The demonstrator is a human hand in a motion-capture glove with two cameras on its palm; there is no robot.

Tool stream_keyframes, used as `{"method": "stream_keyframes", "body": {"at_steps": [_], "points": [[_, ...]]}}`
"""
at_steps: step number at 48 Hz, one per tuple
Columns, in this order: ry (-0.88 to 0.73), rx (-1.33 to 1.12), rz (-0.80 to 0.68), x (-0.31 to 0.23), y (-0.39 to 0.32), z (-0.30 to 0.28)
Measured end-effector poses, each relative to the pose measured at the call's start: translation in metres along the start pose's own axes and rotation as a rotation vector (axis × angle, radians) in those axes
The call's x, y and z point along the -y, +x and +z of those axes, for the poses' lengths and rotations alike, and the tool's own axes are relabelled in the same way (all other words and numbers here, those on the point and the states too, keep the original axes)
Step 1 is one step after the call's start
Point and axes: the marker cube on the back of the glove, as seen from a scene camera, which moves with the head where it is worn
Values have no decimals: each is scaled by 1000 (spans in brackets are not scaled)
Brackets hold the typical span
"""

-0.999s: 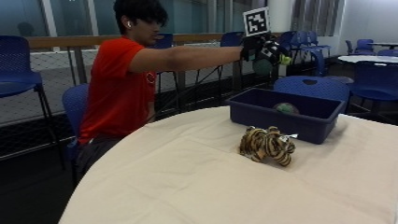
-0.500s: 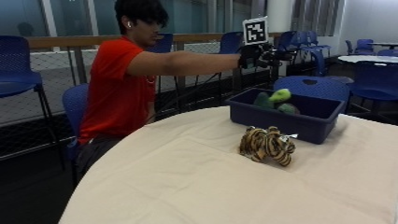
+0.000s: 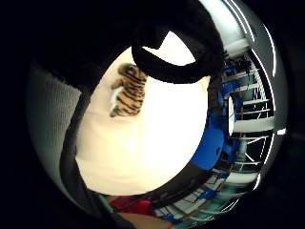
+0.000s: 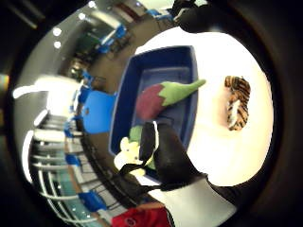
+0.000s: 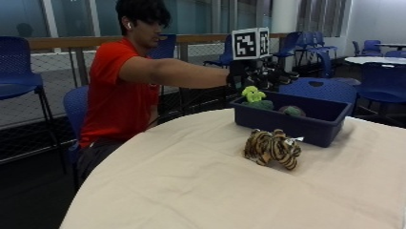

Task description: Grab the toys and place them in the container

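A person in a red shirt (image 5: 117, 90) sat at a round table (image 5: 190, 191) with the gloved right hand (image 5: 250, 76) stretched out above the near end of a blue container (image 5: 289, 121). Whether its fingers were apart or together could not be told. A green and yellow toy (image 5: 254, 95) and a dark red and green one (image 4: 163, 97) lay in the container. A striped tiger toy (image 5: 273, 148) lay on the table at the container's 6 o'clock, just beside it. Blue chairs (image 5: 380, 81) stood behind.

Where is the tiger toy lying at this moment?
In the outside view, the tiger toy lies on the table, just in front of the blue container, outside it.
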Motion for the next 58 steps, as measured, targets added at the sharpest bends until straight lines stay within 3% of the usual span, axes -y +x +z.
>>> {"method": "stream_keyframes", "body": {"at_steps": [17, 42, 58], "points": [[-190, -31, 167, 26, 68, 75], [-398, -28, 214, 41, 78, 161], [-181, -53, 201, 34, 77, 157]]}}
